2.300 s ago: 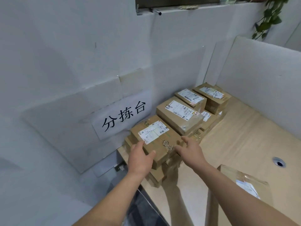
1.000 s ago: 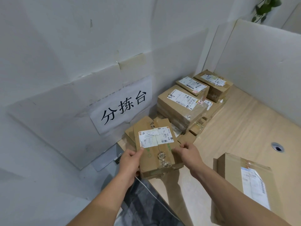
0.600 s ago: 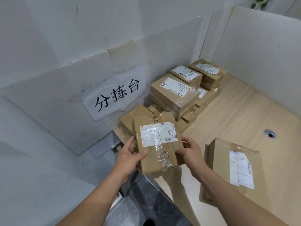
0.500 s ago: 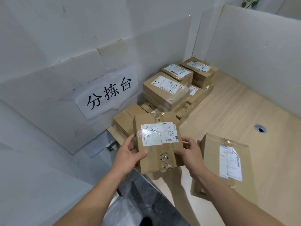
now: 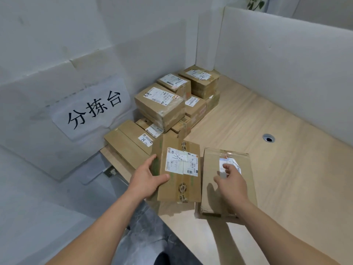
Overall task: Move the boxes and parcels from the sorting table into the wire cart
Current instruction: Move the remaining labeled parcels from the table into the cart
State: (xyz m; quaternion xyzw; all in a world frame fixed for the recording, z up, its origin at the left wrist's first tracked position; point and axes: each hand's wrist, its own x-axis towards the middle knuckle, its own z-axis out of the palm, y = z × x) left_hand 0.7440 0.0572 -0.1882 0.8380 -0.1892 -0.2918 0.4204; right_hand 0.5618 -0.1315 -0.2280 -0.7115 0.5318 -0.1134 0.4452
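Right hand [image 5: 232, 185] now off box [image 5: 179, 172].

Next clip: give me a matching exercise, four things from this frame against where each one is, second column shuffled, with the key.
Things:
1. left hand
2. right hand
3. paper sign
4. grommet hole

Places:
A. taped to the white wall
B. in the bare tabletop, far right
C. holding the side of the labelled box
D. over the flat parcel lying beside that box

Pairs: 1-C, 2-D, 3-A, 4-B
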